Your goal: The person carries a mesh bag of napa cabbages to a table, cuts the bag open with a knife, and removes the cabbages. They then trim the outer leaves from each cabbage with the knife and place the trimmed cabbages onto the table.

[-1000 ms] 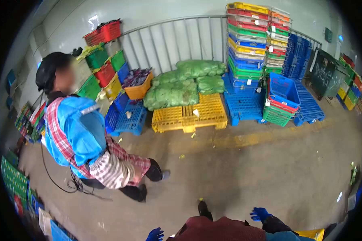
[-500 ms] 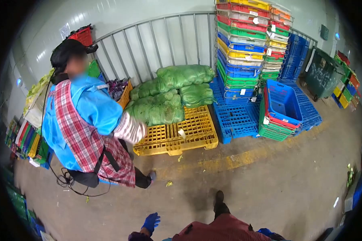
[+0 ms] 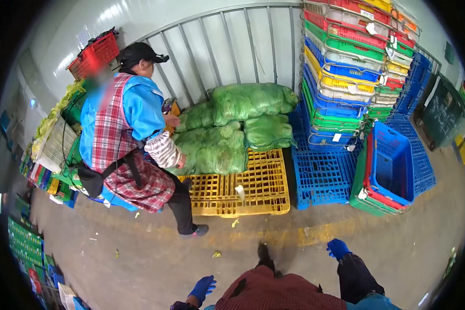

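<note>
My left hand [image 3: 202,289], in a blue glove, hangs over the floor low in the view, fingers stretched out and holding nothing. Held out further to the right is my right hand [image 3: 338,249], also blue-gloved, its fingers loosely bent and apart with nothing visible in them. Both hands are apart from any object. The nested crates, a blue crate [image 3: 392,163] on red and green ones, stand nearest my right hand. Ahead, green bags of vegetables [image 3: 253,103] lie piled on a yellow pallet [image 3: 263,175].
A co-worker [image 3: 124,119] in a checked apron bends at the bags' left side, hands by them. Tall stacks of coloured crates [image 3: 341,67] stand on a blue pallet [image 3: 320,181]. A dark wheeled bin [image 3: 446,111] is at far right; leafy scraps [image 3: 217,254] dot the floor.
My right hand has come into view at the lower right. The view has moved closer to the pallets. The co-worker has turned toward the bags and brought a hand to them.
</note>
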`<state>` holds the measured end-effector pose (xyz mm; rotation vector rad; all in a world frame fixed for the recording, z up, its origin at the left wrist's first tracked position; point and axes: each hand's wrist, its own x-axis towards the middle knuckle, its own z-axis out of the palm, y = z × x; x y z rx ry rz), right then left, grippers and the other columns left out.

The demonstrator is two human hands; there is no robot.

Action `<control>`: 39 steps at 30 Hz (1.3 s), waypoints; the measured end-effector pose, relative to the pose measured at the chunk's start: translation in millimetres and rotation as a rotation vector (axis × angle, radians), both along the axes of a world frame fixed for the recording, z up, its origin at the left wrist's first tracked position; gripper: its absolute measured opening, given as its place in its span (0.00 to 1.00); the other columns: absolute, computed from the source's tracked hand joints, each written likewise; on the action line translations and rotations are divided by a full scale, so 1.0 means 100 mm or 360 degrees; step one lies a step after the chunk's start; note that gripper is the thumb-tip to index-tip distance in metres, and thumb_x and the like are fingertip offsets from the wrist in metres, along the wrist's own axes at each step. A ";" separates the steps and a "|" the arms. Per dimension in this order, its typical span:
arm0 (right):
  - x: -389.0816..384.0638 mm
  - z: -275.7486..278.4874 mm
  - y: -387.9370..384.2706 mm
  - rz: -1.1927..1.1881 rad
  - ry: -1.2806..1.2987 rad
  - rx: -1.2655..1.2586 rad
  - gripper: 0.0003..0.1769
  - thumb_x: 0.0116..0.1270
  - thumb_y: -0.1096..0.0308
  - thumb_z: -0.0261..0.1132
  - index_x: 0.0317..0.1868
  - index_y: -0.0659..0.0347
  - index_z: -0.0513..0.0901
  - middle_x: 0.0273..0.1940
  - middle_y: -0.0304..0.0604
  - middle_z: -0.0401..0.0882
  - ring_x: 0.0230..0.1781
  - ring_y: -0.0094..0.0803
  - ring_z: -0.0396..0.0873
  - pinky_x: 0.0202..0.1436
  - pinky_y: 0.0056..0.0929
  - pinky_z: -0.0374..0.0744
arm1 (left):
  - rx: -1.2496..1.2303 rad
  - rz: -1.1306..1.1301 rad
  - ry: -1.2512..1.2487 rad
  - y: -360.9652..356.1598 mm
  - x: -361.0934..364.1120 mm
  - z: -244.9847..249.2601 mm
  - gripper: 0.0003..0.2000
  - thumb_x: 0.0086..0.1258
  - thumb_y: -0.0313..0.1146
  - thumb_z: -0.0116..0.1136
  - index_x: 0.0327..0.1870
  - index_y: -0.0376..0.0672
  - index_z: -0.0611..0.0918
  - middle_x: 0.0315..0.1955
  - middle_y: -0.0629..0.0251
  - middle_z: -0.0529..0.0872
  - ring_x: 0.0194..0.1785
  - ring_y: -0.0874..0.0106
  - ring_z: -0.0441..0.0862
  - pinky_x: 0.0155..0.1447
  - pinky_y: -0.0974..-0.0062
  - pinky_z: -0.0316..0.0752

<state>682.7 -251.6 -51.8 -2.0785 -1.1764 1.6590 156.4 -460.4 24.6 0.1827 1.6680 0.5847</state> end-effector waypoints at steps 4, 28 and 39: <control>-0.30 -0.29 0.62 0.0151 0.0492 0.0269 0.10 0.63 0.64 0.58 0.40 0.60 0.77 0.31 0.42 0.80 0.24 0.29 0.77 0.25 0.27 0.75 | 0.0000 0.0039 -0.0077 0.30 -0.19 -0.58 0.19 0.64 0.50 0.53 0.50 0.50 0.74 0.43 0.68 0.81 0.42 0.72 0.77 0.43 0.70 0.70; -1.23 0.76 4.25 0.1481 -0.0677 0.0247 0.17 0.58 0.52 0.54 0.31 0.54 0.82 0.25 0.46 0.80 0.27 0.41 0.79 0.30 0.38 0.74 | 0.0218 0.0579 -0.0378 2.93 -1.10 -1.26 0.19 0.67 0.48 0.47 0.56 0.51 0.73 0.47 0.63 0.80 0.46 0.69 0.77 0.48 0.66 0.71; -1.55 0.18 7.67 0.1370 -0.0624 0.1168 0.08 0.53 0.66 0.57 0.32 0.56 0.80 0.34 0.49 0.78 0.34 0.47 0.78 0.35 0.43 0.76 | 0.0989 0.0090 -0.0242 8.86 -1.81 -0.27 0.21 0.68 0.47 0.47 0.57 0.45 0.71 0.50 0.63 0.78 0.51 0.69 0.75 0.54 0.66 0.70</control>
